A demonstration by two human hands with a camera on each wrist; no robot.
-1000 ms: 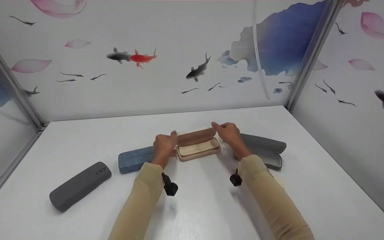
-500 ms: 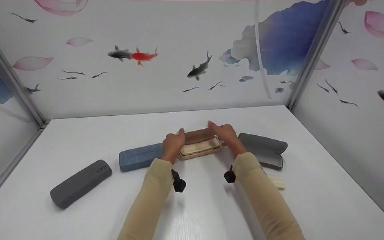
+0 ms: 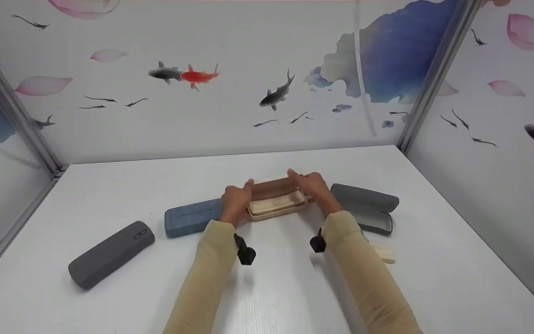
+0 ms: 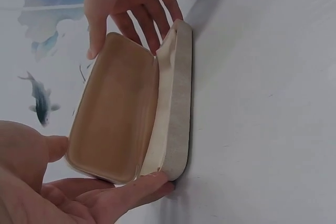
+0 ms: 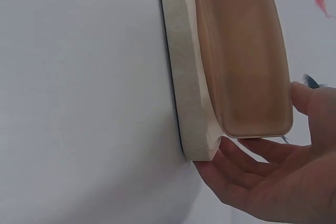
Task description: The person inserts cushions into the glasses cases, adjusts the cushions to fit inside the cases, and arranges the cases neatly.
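An opened beige glasses case point(image 3: 278, 215) sits at the middle of the table, its brown-lined lid point(image 3: 274, 188) raised. A folded cream cloth point(image 3: 276, 202) lies in its base. My left hand point(image 3: 235, 202) holds the left end, thumb on the lid's edge and fingers along the end wall, as the left wrist view shows. At the opposite end my right hand point(image 3: 315, 187) holds the case likewise; in the right wrist view its thumb touches the lid point(image 5: 252, 61) and its fingers lie against the end of the base point(image 5: 186, 77).
A blue case point(image 3: 193, 218) lies close to my left hand. Farther left is a dark grey case point(image 3: 111, 255) with a glasses print. To the right stands an opened grey case point(image 3: 364, 199), with a cream cloth point(image 3: 385, 253) partly behind my right sleeve. Printed walls enclose the table.
My left hand has moved right, onto the end of the beige case, and its thumb now touches the lid's corner. The right hand has shifted slightly left. The lid stays raised.
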